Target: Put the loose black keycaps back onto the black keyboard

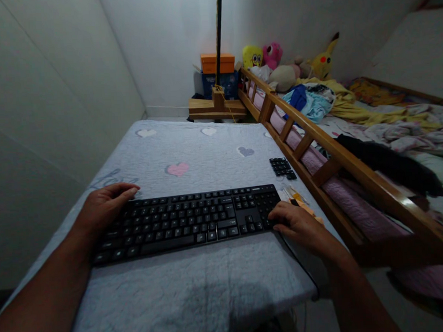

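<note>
Clock reference: 12 is straight ahead, centred on the keyboard (pixel 194 222).
Keyboard: flat on the cloth (pixel 213 159), long axis roughly 9 to 3; presumably laid so for reach by both hands.
Left hand: (pixel 106 204) at 9, over the keyboard's end, fingers loosely bent; likely steadies it. Whether it grips the edge cannot be told.
Right hand: (pixel 299 224) at 3, thumb and fingertips touching the numpad (pixel 266 203); whether a key is pinched cannot be told.
Loose keys: (pixel 281 168) at 2, grouped near the rail (pixel 331 143); probably kept together for order.
Orange item: (pixel 300 198) at 3, partly behind the right hand.
Cable: (pixel 297 261) trails toward 4, clear of the keys.
</note>
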### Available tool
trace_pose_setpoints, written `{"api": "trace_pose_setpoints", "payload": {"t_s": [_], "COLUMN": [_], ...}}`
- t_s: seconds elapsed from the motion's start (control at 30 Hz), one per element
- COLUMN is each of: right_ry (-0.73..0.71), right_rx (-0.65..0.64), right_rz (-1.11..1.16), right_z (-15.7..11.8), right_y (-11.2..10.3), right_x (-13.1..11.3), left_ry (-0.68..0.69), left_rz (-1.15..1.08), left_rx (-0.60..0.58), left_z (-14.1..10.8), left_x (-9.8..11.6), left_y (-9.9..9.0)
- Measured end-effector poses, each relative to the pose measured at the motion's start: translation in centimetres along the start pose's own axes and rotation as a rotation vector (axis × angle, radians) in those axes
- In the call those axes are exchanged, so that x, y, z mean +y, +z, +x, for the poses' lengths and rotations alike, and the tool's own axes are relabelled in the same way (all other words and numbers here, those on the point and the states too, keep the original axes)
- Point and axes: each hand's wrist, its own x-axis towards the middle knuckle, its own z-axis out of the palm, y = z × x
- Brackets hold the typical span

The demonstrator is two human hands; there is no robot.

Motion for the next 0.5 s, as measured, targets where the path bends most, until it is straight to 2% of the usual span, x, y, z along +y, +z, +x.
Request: {"api": "trace_pose_setpoints", "payload": {"t_s": [0.5], "right_ry": [-0.003], "right_rx": [0.080], "right_rz": [0.002], "right_z": [-0.55], "right_y": [0.62], "right_x": [0.06], "left_ry": [0.004], "left_rz": [0.005], "left_rx": [-0.004], "left_z": [0.21], "left_x": [-0.20], "left_y": [0.06]}}
